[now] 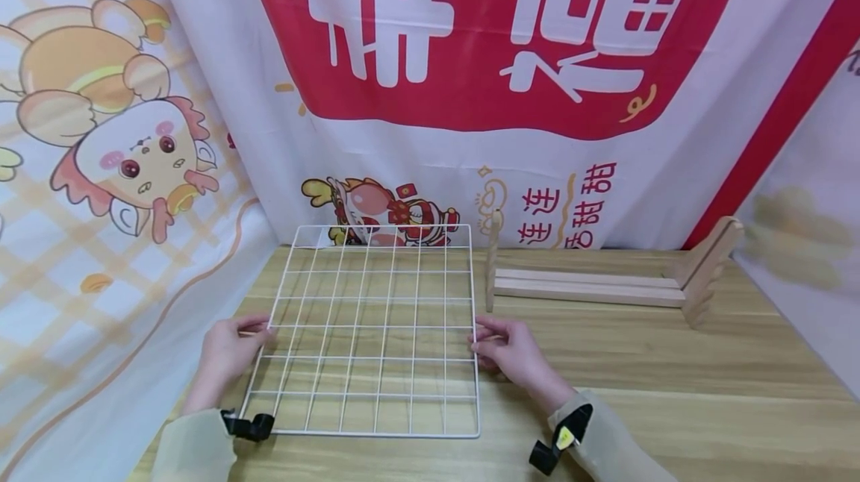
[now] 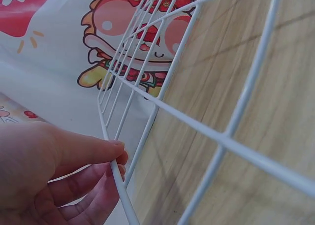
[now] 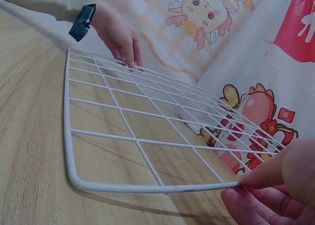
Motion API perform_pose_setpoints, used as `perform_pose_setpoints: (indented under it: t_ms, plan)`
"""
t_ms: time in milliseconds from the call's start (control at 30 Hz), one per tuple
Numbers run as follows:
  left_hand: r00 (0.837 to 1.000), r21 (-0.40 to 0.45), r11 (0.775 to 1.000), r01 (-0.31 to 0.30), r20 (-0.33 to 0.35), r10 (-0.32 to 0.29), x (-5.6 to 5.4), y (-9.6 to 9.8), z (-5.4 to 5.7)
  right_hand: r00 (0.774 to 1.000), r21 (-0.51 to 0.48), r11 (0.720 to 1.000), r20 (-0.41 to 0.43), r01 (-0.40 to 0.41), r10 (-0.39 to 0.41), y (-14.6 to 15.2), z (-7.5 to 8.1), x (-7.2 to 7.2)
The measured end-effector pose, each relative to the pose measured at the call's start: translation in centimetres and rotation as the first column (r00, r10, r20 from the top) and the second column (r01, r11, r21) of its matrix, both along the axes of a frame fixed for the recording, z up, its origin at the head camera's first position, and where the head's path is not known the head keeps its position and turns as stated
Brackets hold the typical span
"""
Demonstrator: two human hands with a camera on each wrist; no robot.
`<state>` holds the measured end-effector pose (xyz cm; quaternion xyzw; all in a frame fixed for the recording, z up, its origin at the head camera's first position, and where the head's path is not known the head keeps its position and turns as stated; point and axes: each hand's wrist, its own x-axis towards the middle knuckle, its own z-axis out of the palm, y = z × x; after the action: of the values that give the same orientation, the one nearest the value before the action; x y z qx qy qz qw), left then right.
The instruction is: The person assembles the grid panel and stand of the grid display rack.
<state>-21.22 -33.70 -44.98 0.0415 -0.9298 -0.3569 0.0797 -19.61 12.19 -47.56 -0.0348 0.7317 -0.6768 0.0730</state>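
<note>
A white wire grid panel (image 1: pixel 381 357) is held slightly above the wooden table, its shadow falling on the wood below. My left hand (image 1: pixel 231 351) pinches its left edge between thumb and fingers; in the left wrist view the thumb (image 2: pixel 93 151) lies over the rim wire. On the opposite edge, my right hand (image 1: pixel 513 351) pinches the rim, with the thumb on top and fingers beneath, as the right wrist view shows at the thumb (image 3: pixel 268 171). The far edge of the panel overlaps the printed cloth behind.
A wooden rack (image 1: pixel 591 286) with two upright ends stands at the back right of the table (image 1: pixel 645 362). Printed cloth (image 1: pixel 228 57) hangs behind and along the left side. Each wrist wears a black strap with a small camera (image 1: pixel 546 457).
</note>
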Motion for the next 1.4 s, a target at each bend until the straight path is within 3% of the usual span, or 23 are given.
perform_pose_setpoints:
  t_ms: [333, 733, 1400]
  plan:
    - [0.993, 0.003, 0.999, -0.049, -0.103, 0.049, -0.2, 0.2, 0.3, 0.998, 0.012, 0.999, -0.040, 0.039, -0.039, -0.2, 0.7, 0.0]
    - [0.993, 0.027, 0.997, -0.074, -0.095, 0.076, 0.0, 0.4, 1.1, 0.996, -0.010, 0.998, -0.066, 0.054, -0.055, -0.5, 1.1, 0.0]
    - [0.976, 0.016, 0.996, -0.083, -0.203, 0.085, -0.6, 0.5, 1.9, 0.993, -0.012, 0.997, -0.090, 0.079, -0.080, -0.4, 1.7, -0.5]
